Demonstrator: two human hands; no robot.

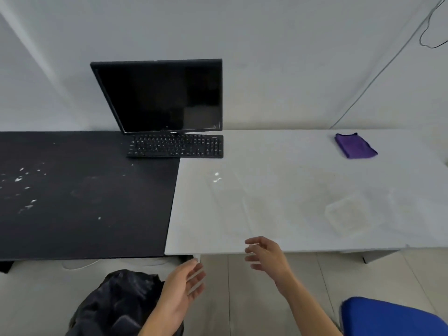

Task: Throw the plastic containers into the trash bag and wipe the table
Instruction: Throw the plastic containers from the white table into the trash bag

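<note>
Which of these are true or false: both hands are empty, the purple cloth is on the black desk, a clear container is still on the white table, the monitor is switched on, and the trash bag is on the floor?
1. Both hands are empty. True: the left hand and right hand are open and hold nothing.
2. The purple cloth lies on the black desk. False: it lies on the white table.
3. A clear container sits on the white table. True.
4. The monitor is on. False: its screen is dark.
5. The trash bag is on the floor. True.
</note>
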